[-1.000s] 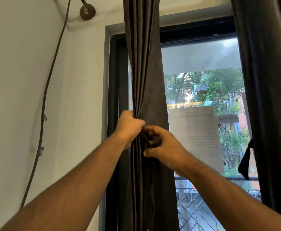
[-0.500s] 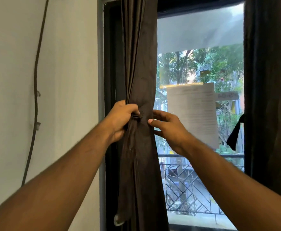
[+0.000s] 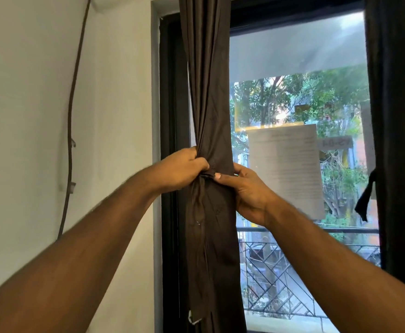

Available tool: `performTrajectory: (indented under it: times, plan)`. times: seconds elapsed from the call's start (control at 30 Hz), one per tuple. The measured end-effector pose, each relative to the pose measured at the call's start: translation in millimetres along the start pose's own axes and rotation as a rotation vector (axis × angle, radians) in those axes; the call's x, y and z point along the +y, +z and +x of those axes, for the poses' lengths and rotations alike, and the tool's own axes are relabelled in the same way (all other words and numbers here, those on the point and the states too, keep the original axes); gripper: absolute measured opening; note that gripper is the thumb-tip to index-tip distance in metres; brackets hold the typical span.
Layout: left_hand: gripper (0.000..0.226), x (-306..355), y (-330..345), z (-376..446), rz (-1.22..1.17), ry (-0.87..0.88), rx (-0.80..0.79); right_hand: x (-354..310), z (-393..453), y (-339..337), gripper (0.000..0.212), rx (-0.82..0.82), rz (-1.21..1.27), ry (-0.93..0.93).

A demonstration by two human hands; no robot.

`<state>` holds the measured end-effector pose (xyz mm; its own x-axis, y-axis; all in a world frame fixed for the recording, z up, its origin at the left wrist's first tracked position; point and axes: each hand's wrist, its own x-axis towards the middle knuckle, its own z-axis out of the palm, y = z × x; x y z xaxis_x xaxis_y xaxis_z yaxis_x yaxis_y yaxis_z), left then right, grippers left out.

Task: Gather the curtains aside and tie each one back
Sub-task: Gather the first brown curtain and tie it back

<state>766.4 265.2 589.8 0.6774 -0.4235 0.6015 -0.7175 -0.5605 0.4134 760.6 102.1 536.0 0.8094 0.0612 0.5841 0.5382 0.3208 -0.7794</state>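
The left curtain (image 3: 208, 92), dark brown, hangs bunched into a narrow column at the window's left side. My left hand (image 3: 182, 168) grips the bunch from the left at its pinched waist. My right hand (image 3: 244, 188) holds it from the right, thumb pressed on the cloth at the same height, fingers curled behind. A tie band is not clearly visible between the hands. The right curtain (image 3: 398, 116) hangs at the frame's right edge, with a dark tie strip (image 3: 365, 200) dangling from it.
A black window frame (image 3: 170, 92) stands just left of the bunch. A brown cable (image 3: 70, 140) runs down the white wall. A paper sheet (image 3: 285, 169) is stuck on the glass. A balcony railing (image 3: 292, 272) shows outside.
The bunch has been squeezed tighter at the waist. My right hand has closed in against the cloth from the right. The view has shifted slightly.
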Motion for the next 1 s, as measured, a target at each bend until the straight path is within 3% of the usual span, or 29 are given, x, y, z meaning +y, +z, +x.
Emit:
performTrajectory:
  times: [0.07, 0.17, 0.23, 0.33, 0.4, 0.5, 0.57, 0.63, 0.77, 0.9, 1.0]
  plan:
    - [0.016, -2, -2, -1, -0.064, 0.035, -0.014, 0, -1, 2, 0.033, -0.008, -0.006, -0.009]
    - [0.02, -9, 9, -5, -0.603, 0.037, -0.014, -1, -2, 4, 0.043, -0.073, 0.059, -0.006]
    - [0.025, -14, 17, -9, -0.952, -0.069, -0.077, -5, -5, 4, 0.05, -0.132, 0.108, 0.008]
    - [0.035, -19, 27, -8, -1.117, -0.188, -0.204, -9, -11, 6, 0.038, -0.082, 0.113, 0.0]
    - [0.034, -18, 30, -4, -1.161, -0.189, -0.185, -8, -16, 7, 0.021, 0.147, -0.14, -0.095]
    - [0.024, -18, 37, 2, -1.181, -0.179, -0.098, -2, -25, -3, 0.038, 0.476, -0.86, -0.451]
    - [0.024, -20, 41, 4, -1.196, -0.178, -0.093, -6, -31, -4, 0.036, 0.492, -1.056, -0.743]
    - [0.026, -19, 44, 4, -1.239, -0.168, -0.132, -11, -34, 4, 0.026, 0.408, -1.098, -0.84]
    - [0.042, -20, 46, 3, -1.209, -0.179, -0.158, -5, -40, 32, 0.041, 0.206, -0.971, -0.319]
    - [0.074, -26, 46, 4, -1.266, -0.162, -0.264, 0, -39, 32, 0.015, 0.233, -0.735, -0.213]
    - [0.078, -36, 47, 6, -1.341, -0.092, -0.313, -5, -38, 30, 0.007, 0.216, -0.525, -0.106]
